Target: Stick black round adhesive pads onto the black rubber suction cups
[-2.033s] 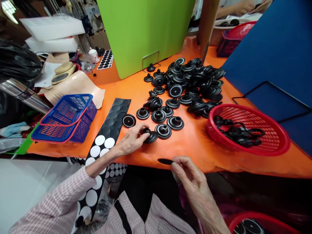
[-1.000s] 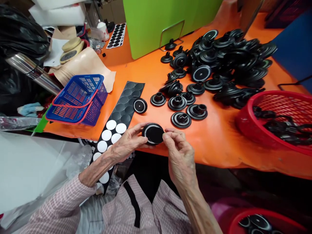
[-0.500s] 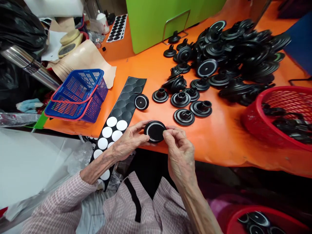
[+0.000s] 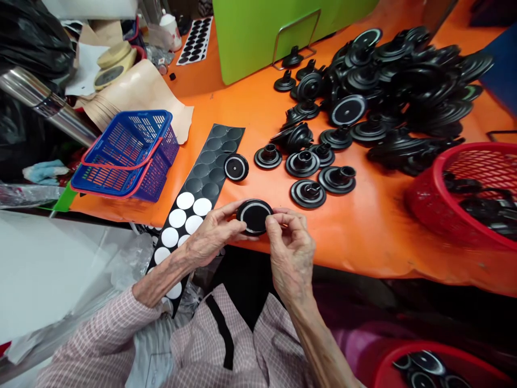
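Observation:
My left hand [image 4: 212,231] holds a round black rubber base [image 4: 254,216] on edge, its underside facing up. A black adhesive disc covers the middle of that underside, inside a pale ring. The fingertips of my right hand [image 4: 290,242] press against the base's right rim and the disc, and the stem side is hidden. Beside my left hand lies a black strip of sticker backing [image 4: 210,172], with white circles where discs are gone. Another base with a disc [image 4: 236,167] rests on it. Several stemmed bases [image 4: 308,194] stand nearby on the orange table [image 4: 363,237].
A large heap of black bases [image 4: 404,91] lies at the back right, beside a green board [image 4: 283,32]. A red basket [image 4: 444,161] holds black pieces at right. A blue basket [image 4: 125,156] and tan leather [image 4: 161,102] sit at left. A red tub [image 4: 428,350] is below right.
The base has gone from the table into my hands, turned underside up, and the black disc from my right hand now lies on it. The view has shifted slightly.

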The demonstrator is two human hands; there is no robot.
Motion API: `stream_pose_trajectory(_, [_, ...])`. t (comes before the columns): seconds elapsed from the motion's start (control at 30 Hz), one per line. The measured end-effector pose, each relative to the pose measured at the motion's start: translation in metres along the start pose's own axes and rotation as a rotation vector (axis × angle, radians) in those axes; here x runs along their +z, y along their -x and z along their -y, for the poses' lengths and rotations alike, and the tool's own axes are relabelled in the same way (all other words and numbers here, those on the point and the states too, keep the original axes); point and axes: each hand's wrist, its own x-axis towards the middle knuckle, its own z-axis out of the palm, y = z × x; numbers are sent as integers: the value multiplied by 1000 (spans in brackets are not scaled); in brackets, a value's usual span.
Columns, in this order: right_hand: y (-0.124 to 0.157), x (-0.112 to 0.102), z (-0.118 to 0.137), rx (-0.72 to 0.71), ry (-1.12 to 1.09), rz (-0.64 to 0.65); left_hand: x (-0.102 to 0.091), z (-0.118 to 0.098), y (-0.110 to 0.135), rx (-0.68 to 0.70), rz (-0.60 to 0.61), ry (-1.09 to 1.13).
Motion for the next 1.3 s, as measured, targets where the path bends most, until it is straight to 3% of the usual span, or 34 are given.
stream_pose_trajectory(0.5, [4, 13, -10, -354, 323, -27, -4, 7, -3, 58, -132, 45])
stream_pose_trajectory(0.63, [3, 14, -13, -179, 169, -35, -7, 7, 3, 85, -152, 67])
stream_pose_trajectory(0.73, [-4, 21, -11, -11, 55, 98, -16, 3, 9, 105, -120, 64])
stream_pose_trajectory(0.83, [-13, 41, -1, 30, -85, 223, -36, -22, 13, 187, -160, -42])
stream_pose_trajectory(0.93, [-13, 66, 9, 66, -150, 366, -60, -72, 23, 342, -304, -197])
stream_pose_trajectory(1.0, [-9, 79, 6, -2, -32, 413, -73, -107, 31, 472, -437, -350])
stream_pose_trajectory(1.07, [-4, 88, -4, -147, 151, 371, -80, -127, 38, 601, -664, -613])
stream_pose_trajectory(1.1, [-1, 90, -10, -224, 235, 340, -81, -128, 40, 645, -744, -738])
stream_pose_trajectory(1.17, [5, 93, -21, -339, 365, 307, -82, -112, 39, 623, -757, -907])
stream_pose_trajectory(1.23, [10, 93, -27, -405, 455, 316, -84, -82, 32, 498, -671, -934])
stream_pose_trajectory(1.3, [12, 91, -29, -443, 515, 339, -91, -52, 18, 374, -689, -839])
